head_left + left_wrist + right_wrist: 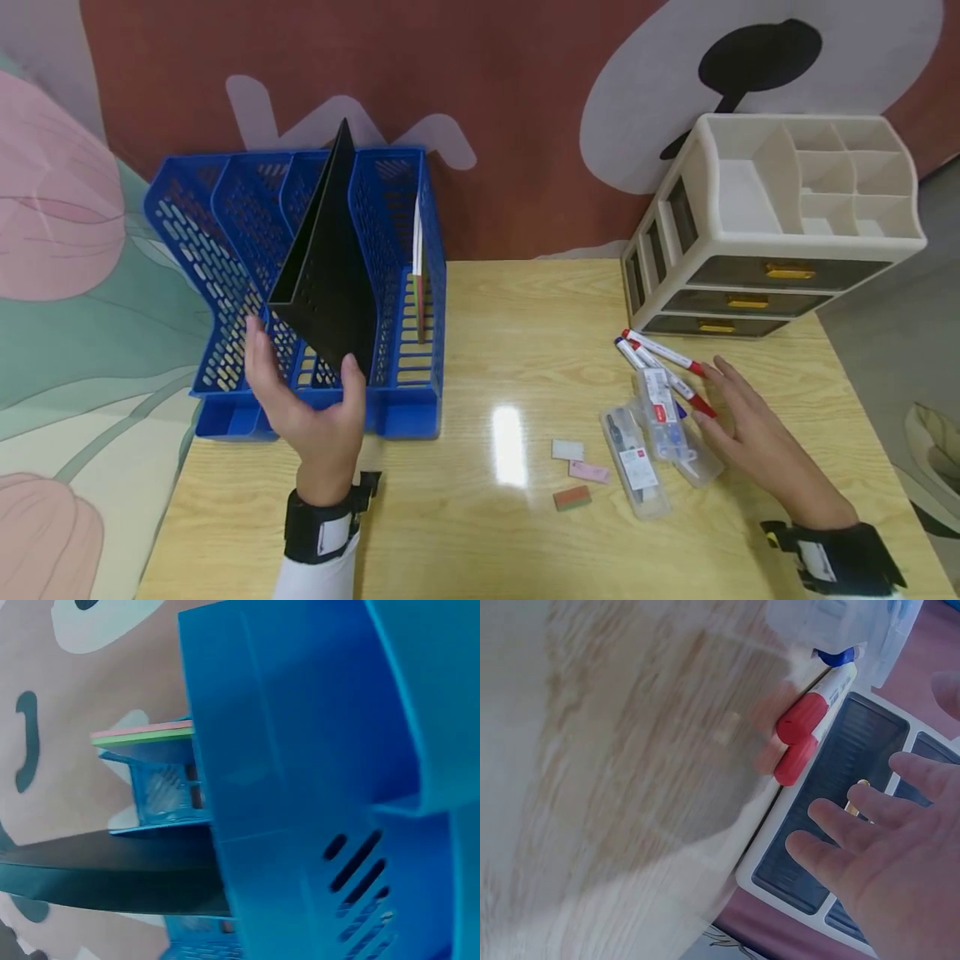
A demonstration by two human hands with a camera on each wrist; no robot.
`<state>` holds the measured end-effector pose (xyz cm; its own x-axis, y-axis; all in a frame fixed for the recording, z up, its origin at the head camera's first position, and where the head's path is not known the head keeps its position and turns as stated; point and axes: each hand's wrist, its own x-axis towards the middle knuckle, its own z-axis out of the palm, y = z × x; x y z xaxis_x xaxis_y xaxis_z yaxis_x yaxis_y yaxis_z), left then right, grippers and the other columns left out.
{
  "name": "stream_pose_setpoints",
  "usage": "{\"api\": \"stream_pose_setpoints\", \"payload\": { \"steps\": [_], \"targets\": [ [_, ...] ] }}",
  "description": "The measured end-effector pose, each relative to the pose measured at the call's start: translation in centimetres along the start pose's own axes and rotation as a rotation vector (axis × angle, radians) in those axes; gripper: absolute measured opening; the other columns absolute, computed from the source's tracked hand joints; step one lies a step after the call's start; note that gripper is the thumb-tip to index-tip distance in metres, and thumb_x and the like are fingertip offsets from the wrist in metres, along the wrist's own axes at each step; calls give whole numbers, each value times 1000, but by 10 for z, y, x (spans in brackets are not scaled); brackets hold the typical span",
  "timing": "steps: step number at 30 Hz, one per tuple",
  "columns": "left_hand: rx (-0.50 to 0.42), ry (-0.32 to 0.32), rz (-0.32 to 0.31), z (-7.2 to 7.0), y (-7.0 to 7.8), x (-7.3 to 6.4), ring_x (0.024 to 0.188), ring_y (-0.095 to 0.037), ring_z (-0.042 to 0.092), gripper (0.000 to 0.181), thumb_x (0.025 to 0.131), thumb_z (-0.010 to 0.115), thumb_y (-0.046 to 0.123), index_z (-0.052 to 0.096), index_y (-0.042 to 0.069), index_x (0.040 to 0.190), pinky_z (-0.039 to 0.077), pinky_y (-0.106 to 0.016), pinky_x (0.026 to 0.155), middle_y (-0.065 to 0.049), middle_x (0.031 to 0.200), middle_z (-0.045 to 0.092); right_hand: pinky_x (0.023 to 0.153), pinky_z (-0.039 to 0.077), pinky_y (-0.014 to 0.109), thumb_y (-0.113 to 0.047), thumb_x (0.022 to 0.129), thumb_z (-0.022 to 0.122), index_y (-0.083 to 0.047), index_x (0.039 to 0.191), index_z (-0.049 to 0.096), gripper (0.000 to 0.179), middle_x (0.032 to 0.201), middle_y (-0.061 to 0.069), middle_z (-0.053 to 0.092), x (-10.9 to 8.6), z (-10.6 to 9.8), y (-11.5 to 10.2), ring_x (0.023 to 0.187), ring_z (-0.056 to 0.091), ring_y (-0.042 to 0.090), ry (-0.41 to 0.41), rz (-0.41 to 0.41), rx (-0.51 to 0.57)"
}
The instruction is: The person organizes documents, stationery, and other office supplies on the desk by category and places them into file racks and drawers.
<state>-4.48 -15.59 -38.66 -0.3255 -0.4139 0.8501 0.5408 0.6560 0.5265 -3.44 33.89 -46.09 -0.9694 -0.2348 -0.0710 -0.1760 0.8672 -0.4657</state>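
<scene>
A black folder [330,275] stands tilted in a slot of the blue file rack [405,417]. My left hand [315,425] is at the rack's front, thumb and fingers spread apart below the folder; no grip on it shows. In the left wrist view the folder [112,870] juts out past the rack's blue wall [255,780], and the hand is out of sight. My right hand [757,450], fingers extended, hovers beside several markers [667,354] and clear plastic cases [663,417]. Red marker caps [802,720] lie apart from the fingers in the right wrist view.
Thin booklets [417,267] stand in the rack's right slot. A white drawer organizer [750,242] with dark drawers is at the back right. Three small blocks, white [567,450], pink [588,472] and orange-green [572,498], lie beside a clear case [633,458] on the wooden table [480,542].
</scene>
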Motion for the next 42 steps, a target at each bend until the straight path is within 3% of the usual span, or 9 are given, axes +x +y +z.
{"api": "stream_pose_setpoints", "payload": {
  "steps": [3, 6, 10, 17, 23, 29, 35, 39, 42],
  "targets": [
    [12, 95, 151, 0, 5, -4, 124, -49, 41, 49, 80, 70, 17, 49, -6, 118, 29, -64, 110, -32, 130, 48, 91, 25, 84, -38, 93, 62, -6, 154, 23, 79, 160, 29, 9, 0, 1, 1, 138, 15, 56, -15, 12, -8],
    [36, 114, 267, -3, 9, -11, 113, -48, 46, 42, 83, 68, 25, 53, -1, 112, 38, -63, 102, -29, 120, 53, 90, 23, 85, -46, 90, 63, -5, 155, 17, 90, 161, 29, 4, 2, 4, 3, 139, 11, 58, -40, 27, -7],
    [69, 51, 376, -4, 14, -25, 99, -41, 51, 37, 86, 66, 31, 57, 4, 108, 44, -50, 84, -26, 113, 59, 90, 23, 85, -53, 84, 67, -7, 156, 12, 102, 161, 29, 1, 6, 8, 7, 140, 7, 57, -73, 33, 2],
    [12, -88, 497, 19, 37, -37, 82, -34, 54, 32, 89, 63, 29, 64, -2, 99, 39, -42, 63, -25, 103, 65, 95, 20, 83, -52, 79, 72, -8, 156, 10, 109, 161, 29, 0, 10, 19, 10, 143, 1, 52, -63, 2, 11],
    [-63, -370, 499, 27, 45, -55, 85, -35, 58, 37, 89, 62, 28, 64, -6, 102, 45, -44, 67, -29, 106, 66, 96, 14, 84, -52, 82, 69, -9, 157, 8, 105, 161, 27, -4, 9, 22, 6, 142, -5, 52, -69, 13, 24],
    [-89, -729, 443, 31, 41, -81, 110, -35, 56, 58, 83, 67, 36, 58, -2, 126, 49, -49, 87, -24, 134, 57, 94, 16, 86, -53, 84, 67, -10, 157, 7, 103, 162, 25, -6, 7, 23, 5, 142, -3, 54, -70, 26, 29],
    [-88, -1175, 421, 44, 44, -107, 145, -35, 20, 85, 83, 65, 54, 36, 11, 150, 29, -52, 116, -16, 160, 25, 88, 18, 88, -50, 83, 69, -14, 158, 6, 104, 163, 21, -11, 6, 26, 4, 141, 1, 56, -73, 37, 59],
    [-58, -1412, 399, 53, 51, -126, 148, -37, -4, 97, 80, 60, 67, 22, 21, 156, 14, -61, 117, -9, 165, 5, 86, 17, 89, -49, 82, 71, -17, 158, 4, 107, 162, 20, -14, 4, 29, 1, 140, -1, 58, -69, 38, 82],
    [-28, -1540, 435, 60, 57, -140, 146, -40, -13, 107, 74, 58, 76, 15, 26, 157, 14, -67, 113, -7, 165, -5, 85, 20, 88, -48, 81, 72, -15, 158, 2, 110, 161, 21, -16, 3, 30, 0, 141, -4, 56, -52, 39, 76]
  ]
}}
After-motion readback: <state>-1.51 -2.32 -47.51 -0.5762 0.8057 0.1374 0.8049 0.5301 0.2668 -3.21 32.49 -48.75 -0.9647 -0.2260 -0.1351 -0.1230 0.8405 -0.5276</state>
